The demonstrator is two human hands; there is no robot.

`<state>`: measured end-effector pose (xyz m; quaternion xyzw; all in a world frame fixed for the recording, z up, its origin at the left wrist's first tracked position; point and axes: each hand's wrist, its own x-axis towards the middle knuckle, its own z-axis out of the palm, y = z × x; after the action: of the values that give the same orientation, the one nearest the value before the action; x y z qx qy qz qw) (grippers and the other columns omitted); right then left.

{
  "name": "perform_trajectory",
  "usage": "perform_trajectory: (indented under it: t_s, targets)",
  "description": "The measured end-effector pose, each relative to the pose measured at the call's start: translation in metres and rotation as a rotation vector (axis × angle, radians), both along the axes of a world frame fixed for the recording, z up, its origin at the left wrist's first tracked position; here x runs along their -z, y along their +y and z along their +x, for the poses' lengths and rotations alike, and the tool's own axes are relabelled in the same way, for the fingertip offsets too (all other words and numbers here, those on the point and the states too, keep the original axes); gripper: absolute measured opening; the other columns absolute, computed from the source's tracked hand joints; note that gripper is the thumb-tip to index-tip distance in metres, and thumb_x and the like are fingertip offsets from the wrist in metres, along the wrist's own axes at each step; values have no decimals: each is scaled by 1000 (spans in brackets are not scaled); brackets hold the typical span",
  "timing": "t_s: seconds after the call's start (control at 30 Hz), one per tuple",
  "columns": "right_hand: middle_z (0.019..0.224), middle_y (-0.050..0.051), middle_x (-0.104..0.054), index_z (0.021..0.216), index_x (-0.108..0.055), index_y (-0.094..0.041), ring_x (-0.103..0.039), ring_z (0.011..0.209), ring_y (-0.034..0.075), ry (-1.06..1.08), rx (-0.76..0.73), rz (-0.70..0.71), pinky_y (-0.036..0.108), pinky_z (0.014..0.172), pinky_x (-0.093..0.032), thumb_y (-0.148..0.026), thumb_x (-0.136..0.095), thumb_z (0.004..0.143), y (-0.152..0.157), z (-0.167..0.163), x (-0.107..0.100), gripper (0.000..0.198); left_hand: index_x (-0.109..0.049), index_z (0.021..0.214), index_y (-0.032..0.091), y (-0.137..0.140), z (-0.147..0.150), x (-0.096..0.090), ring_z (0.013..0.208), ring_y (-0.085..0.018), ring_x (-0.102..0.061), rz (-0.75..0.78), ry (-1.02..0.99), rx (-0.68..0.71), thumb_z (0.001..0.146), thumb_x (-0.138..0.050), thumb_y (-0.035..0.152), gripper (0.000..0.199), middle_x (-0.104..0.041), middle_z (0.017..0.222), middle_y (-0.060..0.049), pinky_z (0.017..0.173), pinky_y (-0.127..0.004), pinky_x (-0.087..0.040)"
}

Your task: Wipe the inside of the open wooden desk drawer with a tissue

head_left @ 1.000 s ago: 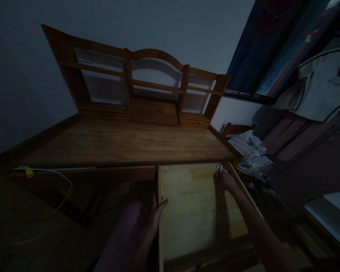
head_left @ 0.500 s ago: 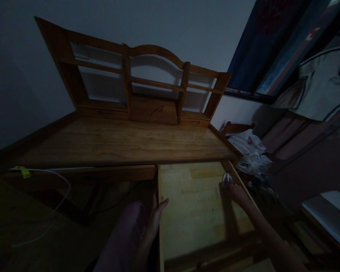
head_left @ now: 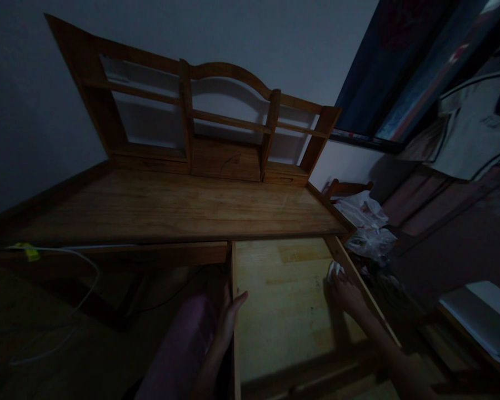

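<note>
A pulled-out wooden drawer (head_left: 279, 311) with a pale bottom shows in the head view below the desk top (head_left: 200, 205). My left hand (head_left: 230, 319) is at the drawer's left side wall, thumb over the rim and fingers on the outer side, gripping it. My right hand (head_left: 348, 294) reaches into the drawer near its right wall. It is closed on a crumpled white wipe (head_left: 335, 270), pressed to the drawer bottom; whether cloth or paper cannot be made out. Small dark marks dot the wood left of that hand.
A wooden shelf unit (head_left: 229, 119) stands at the back of the desk. Left of the drawer, a white cable (head_left: 94, 278) with a yellow tag (head_left: 31, 254) hangs over the desk edge. Plastic bags (head_left: 366, 219) sit right of the desk; a white garment (head_left: 475, 128) hangs above.
My right hand has slid the white wipe slightly toward me along the drawer's right side. My left hand keeps its place on the drawer wall.
</note>
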<state>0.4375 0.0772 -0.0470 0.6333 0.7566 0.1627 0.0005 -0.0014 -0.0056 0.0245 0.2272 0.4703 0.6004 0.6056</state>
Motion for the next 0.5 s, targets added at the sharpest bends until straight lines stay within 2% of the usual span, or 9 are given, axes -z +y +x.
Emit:
perform_trajectory:
  t_s: [0.1, 0.27, 0.37, 0.5]
  targets:
    - [130, 22, -60, 145, -33, -4, -49, 132, 30, -56, -56, 68, 47, 112, -35, -16, -42, 86, 0, 4, 5, 61, -47, 139, 26, -1, 0, -3, 116, -34, -62, -15, -20, 7, 71, -74, 34, 73, -67, 124, -11, 96, -41, -50]
    - [131, 23, -59, 151, -24, -4, -52, 128, 30, -29, -78, 31, 43, 103, -47, -11, -36, 88, 3, -5, -4, 65, -48, 138, 26, 0, 0, -4, 117, -34, -61, -25, -31, 4, 71, -74, 32, 72, -67, 123, -10, 97, -42, -50]
    - [140, 21, -53, 155, -14, -9, -50, 131, 28, 16, -168, 21, 44, 104, -47, -7, -36, 86, 3, -32, -15, 73, -49, 137, 25, 0, 1, -4, 116, -34, -62, -25, -30, 1, 71, -72, 31, 70, -68, 122, -10, 96, -42, -51]
    - [153, 18, -37, 157, -7, -12, -38, 140, 26, 87, -310, 28, 44, 109, -45, -1, -35, 81, 5, -89, -28, 81, -50, 136, 26, 0, 2, -4, 115, -33, -63, -22, -26, -2, 71, -70, 31, 68, -69, 118, -9, 94, -41, -52]
